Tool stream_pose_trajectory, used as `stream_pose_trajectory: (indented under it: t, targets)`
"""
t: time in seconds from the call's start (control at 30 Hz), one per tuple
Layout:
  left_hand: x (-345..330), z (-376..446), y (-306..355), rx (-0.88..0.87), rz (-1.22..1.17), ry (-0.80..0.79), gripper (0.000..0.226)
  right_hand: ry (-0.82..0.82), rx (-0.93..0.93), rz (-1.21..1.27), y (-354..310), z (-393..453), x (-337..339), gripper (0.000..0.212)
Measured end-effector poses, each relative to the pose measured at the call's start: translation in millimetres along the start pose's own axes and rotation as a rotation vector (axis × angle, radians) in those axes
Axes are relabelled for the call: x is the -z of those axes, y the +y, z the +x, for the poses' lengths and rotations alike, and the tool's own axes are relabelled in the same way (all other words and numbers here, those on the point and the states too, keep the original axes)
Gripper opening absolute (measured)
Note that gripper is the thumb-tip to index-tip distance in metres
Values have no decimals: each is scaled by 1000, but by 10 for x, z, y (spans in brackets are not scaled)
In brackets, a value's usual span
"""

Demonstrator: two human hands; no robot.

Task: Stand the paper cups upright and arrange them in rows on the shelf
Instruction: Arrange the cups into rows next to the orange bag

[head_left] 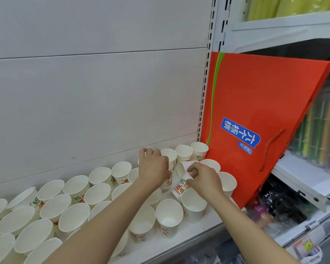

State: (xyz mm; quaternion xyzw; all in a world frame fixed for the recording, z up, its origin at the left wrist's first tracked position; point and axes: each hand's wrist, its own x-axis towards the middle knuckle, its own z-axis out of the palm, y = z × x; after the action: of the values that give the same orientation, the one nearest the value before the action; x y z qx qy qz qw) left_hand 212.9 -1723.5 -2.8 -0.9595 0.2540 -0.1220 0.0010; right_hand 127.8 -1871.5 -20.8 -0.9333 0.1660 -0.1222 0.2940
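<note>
Several white paper cups (168, 216) with red and green print stand upright in rough rows along the white shelf (202, 227). My right hand (204, 180) grips a tilted cup (181, 182) by its side, mouth toward the back left, near the shelf's right end. My left hand (153, 168) reaches over the back row, fingers curled over a cup that it mostly hides. Three upright cups (184, 152) stand at the back right corner.
A large orange paper bag (255, 103) with a blue label leans at the shelf's right end, touching the rightmost cups. The grey back panel (93, 101) rises behind the cups. A neighbouring shelf unit at the right holds coloured items (322, 130) and dark packets (282, 202).
</note>
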Motion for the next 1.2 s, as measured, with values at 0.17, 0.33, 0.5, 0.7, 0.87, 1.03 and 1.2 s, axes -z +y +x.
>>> stream_pose_trajectory:
  t: [0.17, 0.33, 0.5, 0.7, 0.87, 1.03, 1.2]
  targets:
    - [-42, -280, -158, -149, 39, 129, 24, 59, 292, -54, -45, -149, -59, 22]
    - [41, -311, -181, -118, -78, 50, 43, 73, 384, -63, -27, -192, -93, 4]
    - [231, 12, 41, 56, -318, -10, 25, 233, 444, 12, 132, -161, 40, 3]
    - [56, 410, 566, 257, -294, -192, 39, 428, 399, -104, 457, -60, 321, 19]
    - [-35, 483, 654, 474, -509, -320, 37, 399, 350, -248, 634, -55, 384, 22]
    - [-89, 469, 633, 641, -797, -355, 31, 376, 320, -267, 852, -97, 326, 23]
    - [-17, 470, 716, 549, -724, -246, 22, 312, 286, -235, 912, -74, 306, 28]
